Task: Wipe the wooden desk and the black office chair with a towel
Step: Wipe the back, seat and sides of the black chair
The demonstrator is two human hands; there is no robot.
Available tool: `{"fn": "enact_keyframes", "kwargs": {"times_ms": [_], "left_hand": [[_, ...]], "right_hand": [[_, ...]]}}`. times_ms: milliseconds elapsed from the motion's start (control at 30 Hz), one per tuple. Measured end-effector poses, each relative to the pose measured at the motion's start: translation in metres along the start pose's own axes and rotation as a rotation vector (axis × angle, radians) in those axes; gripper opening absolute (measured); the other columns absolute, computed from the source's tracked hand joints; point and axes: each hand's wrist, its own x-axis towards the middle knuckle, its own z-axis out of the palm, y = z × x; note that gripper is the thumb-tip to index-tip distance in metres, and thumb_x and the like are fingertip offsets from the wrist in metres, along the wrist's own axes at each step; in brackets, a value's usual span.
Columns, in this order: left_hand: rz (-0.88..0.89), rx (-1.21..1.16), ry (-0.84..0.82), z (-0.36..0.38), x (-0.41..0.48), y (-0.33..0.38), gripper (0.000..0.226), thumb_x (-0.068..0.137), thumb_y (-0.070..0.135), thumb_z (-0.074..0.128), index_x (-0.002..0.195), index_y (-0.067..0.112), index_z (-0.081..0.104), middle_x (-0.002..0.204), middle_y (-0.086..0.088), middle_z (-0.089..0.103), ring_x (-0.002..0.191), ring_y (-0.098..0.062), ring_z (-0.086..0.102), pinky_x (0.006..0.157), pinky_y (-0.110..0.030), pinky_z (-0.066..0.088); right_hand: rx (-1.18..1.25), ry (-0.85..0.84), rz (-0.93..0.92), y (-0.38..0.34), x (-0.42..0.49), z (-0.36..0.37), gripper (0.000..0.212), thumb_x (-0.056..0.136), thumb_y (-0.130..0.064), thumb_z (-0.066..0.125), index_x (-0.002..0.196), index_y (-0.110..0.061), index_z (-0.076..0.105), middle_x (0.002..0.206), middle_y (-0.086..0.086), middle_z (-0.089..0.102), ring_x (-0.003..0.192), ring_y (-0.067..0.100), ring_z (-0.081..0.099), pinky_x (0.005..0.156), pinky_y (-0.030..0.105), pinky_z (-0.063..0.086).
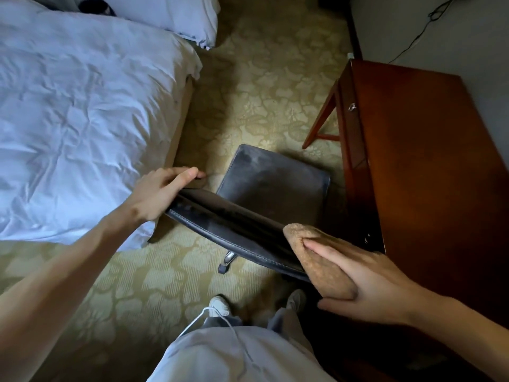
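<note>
Chair [272, 186] between bed [77, 106] and bench [429, 166] | left hand [162, 193] gripped backrest top — likely steadying it | right hand [369, 285] held towel [316, 260] folded over far end — wiping.

A patterned yellow-green carpet [264, 86] covers the floor. On the left stands a bed [82, 111] under a rumpled white cover, with 1 more white bed [176, 15] beyond it. A black cable [418, 34] hangs against the pale wall [413, 20]. The light is dim.
</note>
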Motion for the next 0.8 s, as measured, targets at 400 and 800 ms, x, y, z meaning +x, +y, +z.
{"fn": "enact_keyframes", "kwargs": {"times_ms": [400, 800], "left_hand": [[-0.055, -0.295, -0.083, 0.025, -0.016, -0.008, 0.077, 0.088, 0.092, 0.013, 0.129, 0.053, 0.065, 0.124, 0.017, 0.072, 0.124, -0.025, 0.063, 0.113, -0.066, 0.038], [-0.205, -1.218, -0.011, 0.059, -0.052, 0.004, 0.089, 0.092, 0.084, 0.012, 0.15, 0.029, 0.052, 0.146, 0.006, 0.062, 0.13, -0.01, 0.061, 0.113, -0.039, 0.043]], "right_hand": [[-0.152, 0.169, -0.229, -0.082, 0.075, -0.001, 0.095, 0.094, -0.065, 0.058, 0.154, -0.063, -0.016, 0.16, 0.006, 0.042, 0.129, 0.036, 0.059, 0.102, 0.046, 0.049], [-0.238, 0.155, -0.265, -0.159, 0.14, 0.008, 0.095, 0.094, -0.035, 0.065, 0.164, -0.023, 0.002, 0.137, 0.015, 0.055, 0.106, 0.04, 0.065, 0.089, 0.047, 0.044]]}}
